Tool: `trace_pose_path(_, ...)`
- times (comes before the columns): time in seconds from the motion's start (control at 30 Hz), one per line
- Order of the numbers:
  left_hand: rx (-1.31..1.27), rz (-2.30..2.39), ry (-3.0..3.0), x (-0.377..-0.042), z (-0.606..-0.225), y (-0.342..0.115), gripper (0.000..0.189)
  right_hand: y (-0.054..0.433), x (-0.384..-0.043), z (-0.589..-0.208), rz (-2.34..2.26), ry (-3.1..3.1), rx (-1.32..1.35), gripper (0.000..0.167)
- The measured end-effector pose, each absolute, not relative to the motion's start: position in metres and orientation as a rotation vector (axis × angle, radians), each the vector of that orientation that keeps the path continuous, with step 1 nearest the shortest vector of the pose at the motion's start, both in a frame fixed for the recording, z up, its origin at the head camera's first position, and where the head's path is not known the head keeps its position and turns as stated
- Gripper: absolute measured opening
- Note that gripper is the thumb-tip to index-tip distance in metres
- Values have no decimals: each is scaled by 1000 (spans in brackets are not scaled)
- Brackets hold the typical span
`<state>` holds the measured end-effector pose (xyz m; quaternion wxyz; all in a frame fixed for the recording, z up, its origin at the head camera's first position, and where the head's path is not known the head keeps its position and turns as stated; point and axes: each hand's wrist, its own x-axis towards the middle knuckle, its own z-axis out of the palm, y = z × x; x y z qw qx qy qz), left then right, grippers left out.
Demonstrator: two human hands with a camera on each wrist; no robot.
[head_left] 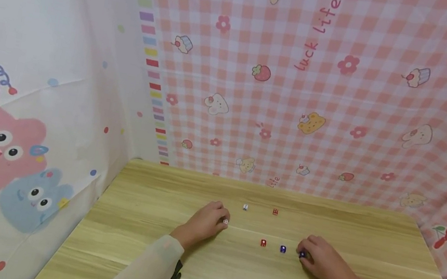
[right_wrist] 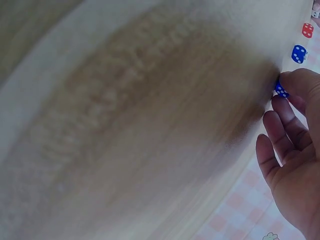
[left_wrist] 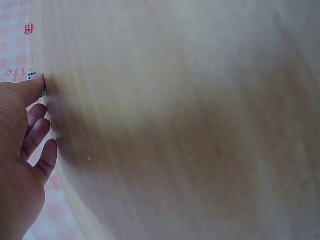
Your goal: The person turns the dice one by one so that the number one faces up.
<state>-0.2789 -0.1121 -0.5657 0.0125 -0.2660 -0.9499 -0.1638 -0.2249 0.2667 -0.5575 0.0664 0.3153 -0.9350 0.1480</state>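
Note:
On the wooden table, my left hand [head_left: 205, 223] pinches a small white die [head_left: 225, 221] between thumb and fingertips; in the left wrist view the thumb hides most of it. My right hand [head_left: 324, 261] pinches a blue die [right_wrist: 281, 89] with thumb and index finger, its other fingers loosely bent. A second blue die [head_left: 282, 249] lies just left of the right hand, and a red die [head_left: 263, 243] sits left of that one. Farther back stand another white die [head_left: 245, 207] and another red die [head_left: 275, 211], apart from each other.
A pink checked cloth [head_left: 283, 95] with printed figures hangs behind the table [head_left: 228, 277]. To the left hangs a white cloth [head_left: 48, 24] with cartoon figures. Dark bands show at the sleeve cuffs.

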Motion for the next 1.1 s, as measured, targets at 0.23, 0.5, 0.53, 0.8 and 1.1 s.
trace_pose_path(0.23, -826, -511, -2962, -278, -566, -112, 9, 267, -224, -558, 442, -2849, 902, 21)
trace_pose_path(0.5, -833, -510, -2955, -278, -566, -111, 8, 266, -229, -550, 479, -2840, 844, 20)
trace_pose_path(0.53, -830, -509, -2956, -279, -566, -111, 8, 266, -230, -549, 474, -2824, 847, 21)
trace_pose_path(0.8, -826, -512, -2949, -282, -569, -111, 9, 261, -246, -535, 491, -2844, 806, 29)
trace_pose_path(1.1, -834, -510, -2951, -280, -568, -113, 9, 246, -264, -527, 597, -2887, 763, 29)
